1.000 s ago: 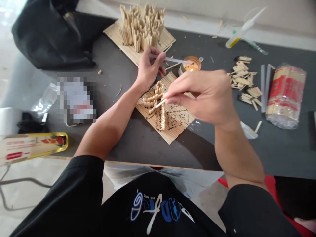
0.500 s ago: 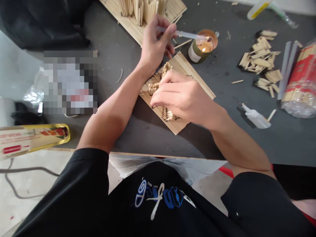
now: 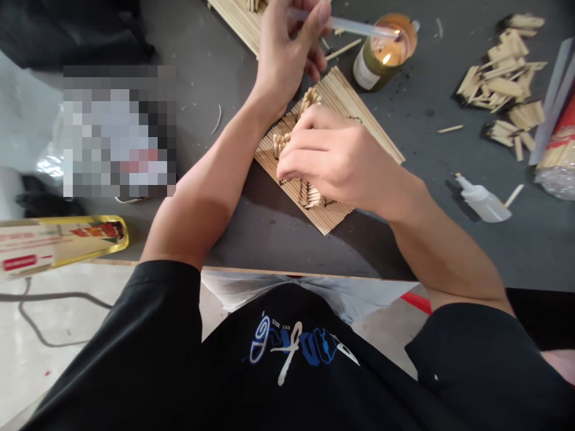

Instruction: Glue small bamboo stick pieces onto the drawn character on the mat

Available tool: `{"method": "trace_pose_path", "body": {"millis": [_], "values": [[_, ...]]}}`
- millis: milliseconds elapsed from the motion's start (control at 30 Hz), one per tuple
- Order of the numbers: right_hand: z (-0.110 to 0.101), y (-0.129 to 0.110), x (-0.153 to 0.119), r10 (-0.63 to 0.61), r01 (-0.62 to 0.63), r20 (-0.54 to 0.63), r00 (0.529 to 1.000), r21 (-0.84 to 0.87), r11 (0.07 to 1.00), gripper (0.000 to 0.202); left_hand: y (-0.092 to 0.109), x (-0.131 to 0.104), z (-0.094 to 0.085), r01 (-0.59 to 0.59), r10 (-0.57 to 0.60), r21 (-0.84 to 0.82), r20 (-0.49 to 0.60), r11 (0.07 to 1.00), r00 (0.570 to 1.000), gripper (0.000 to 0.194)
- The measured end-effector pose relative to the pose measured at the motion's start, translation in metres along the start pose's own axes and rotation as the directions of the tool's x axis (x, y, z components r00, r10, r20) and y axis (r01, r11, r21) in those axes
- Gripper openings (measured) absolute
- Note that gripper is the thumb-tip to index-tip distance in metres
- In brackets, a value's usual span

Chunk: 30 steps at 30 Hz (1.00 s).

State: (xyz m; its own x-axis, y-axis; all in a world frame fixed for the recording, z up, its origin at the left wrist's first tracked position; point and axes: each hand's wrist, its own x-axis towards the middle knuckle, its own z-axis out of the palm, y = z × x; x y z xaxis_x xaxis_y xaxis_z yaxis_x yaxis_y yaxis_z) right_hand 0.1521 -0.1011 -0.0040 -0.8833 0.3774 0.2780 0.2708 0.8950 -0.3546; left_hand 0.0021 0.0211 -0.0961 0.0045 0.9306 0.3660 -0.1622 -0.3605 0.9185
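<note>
My left hand (image 3: 290, 54) is closed around a translucent glue stick (image 3: 354, 26). The stick's far tip is over the mouth of a lit candle in a jar (image 3: 371, 69), close to the flame. Below, a mat of thin wooden sticks (image 3: 368, 129) lies aslant on the table, with dark lines drawn on it. Short stick pieces stand upright on it in clusters (image 3: 282, 143). My right hand (image 3: 336, 158) rests over the mat, its fingers curled together in a pinch; what they hold, if anything, is hidden beneath them.
Piles of short stick pieces (image 3: 505, 84) and a small white glue bottle (image 3: 485, 203) lie to the right. Beyond them are more glue sticks (image 3: 552, 99) and a wrapped stick bundle (image 3: 559, 158). A larger stick panel (image 3: 238, 27) is behind my left hand; a yellow-edged package (image 3: 63, 245) is at left.
The view has shifted, so table items sit higher and those at right lie farther right. Both hands keep nearly the same pose, the glue stick still at the candle.
</note>
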Motion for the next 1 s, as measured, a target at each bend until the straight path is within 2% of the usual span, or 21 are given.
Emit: {"method": "trace_pose_path", "body": {"millis": [167,300,467,567,700,800,900,1000], "values": [[0.002,0.0,0.001,-0.009,0.009,0.029,1.0,-0.011,1.0,0.047,0.001,0.0,0.007,0.101,-0.106,-0.077,-0.071,0.992,0.992,0.026],[0.013,0.011,0.003,-0.029,0.032,-0.031,0.999,0.075,0.997,0.042,0.002,0.001,0.011,0.148,-0.173,-0.165,-0.146,0.975,0.974,0.029],[0.023,0.017,0.002,-0.036,0.041,-0.05,0.998,0.11,0.993,0.033,0.006,0.0,0.007,0.143,-0.148,-0.084,-0.056,0.986,0.987,0.028],[0.019,0.012,0.0,-0.063,0.068,-0.068,0.996,0.071,0.995,0.037,0.006,0.0,0.006,0.135,-0.141,-0.081,-0.082,0.988,0.987,0.028],[0.012,0.008,0.0,-0.082,0.083,-0.009,0.997,0.02,0.996,0.043,0.007,-0.001,0.008,0.131,-0.139,-0.09,-0.087,0.987,0.986,0.029],[0.011,0.009,0.001,-0.062,0.063,-0.016,0.998,0.067,0.996,0.039,0.012,-0.004,0.009,0.143,-0.159,-0.146,-0.108,0.979,0.981,0.024],[0.012,0.01,0.001,-0.044,0.047,-0.028,0.999,0.121,0.992,0.037,0.02,-0.007,0.01,0.173,-0.185,-0.148,-0.071,0.974,0.98,0.024],[0.015,0.013,0.001,-0.009,0.017,-0.045,0.999,0.182,0.983,0.036,0.025,-0.009,0.011,0.19,-0.204,-0.151,-0.079,0.97,0.976,0.025]]}}
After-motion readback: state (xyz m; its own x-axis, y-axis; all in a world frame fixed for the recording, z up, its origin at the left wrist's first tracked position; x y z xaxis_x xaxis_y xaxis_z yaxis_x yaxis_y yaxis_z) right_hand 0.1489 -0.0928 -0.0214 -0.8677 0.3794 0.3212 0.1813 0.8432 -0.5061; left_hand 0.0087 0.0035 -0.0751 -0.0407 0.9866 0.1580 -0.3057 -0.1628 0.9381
